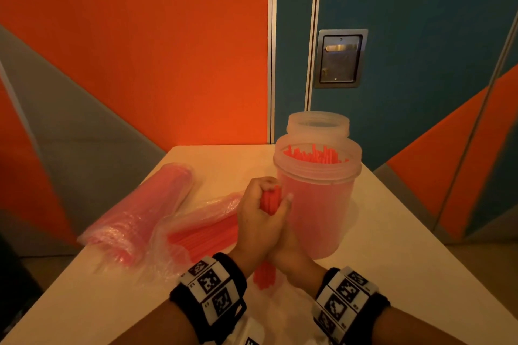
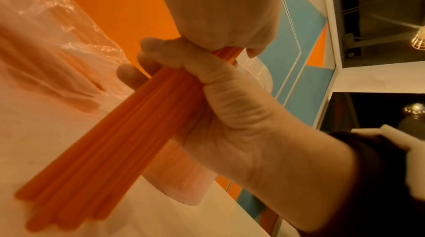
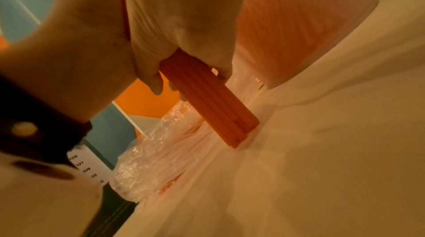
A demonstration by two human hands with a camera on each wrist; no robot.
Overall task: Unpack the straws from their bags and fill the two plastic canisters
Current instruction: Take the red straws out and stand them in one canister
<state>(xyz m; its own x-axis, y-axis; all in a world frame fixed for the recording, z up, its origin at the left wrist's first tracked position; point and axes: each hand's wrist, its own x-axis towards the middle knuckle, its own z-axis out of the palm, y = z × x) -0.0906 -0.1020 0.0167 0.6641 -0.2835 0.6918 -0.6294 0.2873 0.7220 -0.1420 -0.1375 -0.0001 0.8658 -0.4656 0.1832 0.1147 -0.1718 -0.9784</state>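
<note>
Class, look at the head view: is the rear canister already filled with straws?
No: the rear canister looks clear and empty, while the front canister holds the straws.

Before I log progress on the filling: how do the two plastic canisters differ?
The near canister is packed with red straws reaching toward its rim; the far canister looks empty at its mouth. The near canister stands in full view beside the hands; the far canister is mostly hidden behind it. Both are translucent, upright and lidless.

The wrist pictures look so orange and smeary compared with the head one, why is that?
Head view: warm, dim light, mostly sharp, with wide-angle bending at the edges. Left wrist view: the straw bundle is close, its lower ends smeared by blur; the left hand looks washed out. Right wrist view: soft focus throughout, glare on the crinkled bag.
</note>
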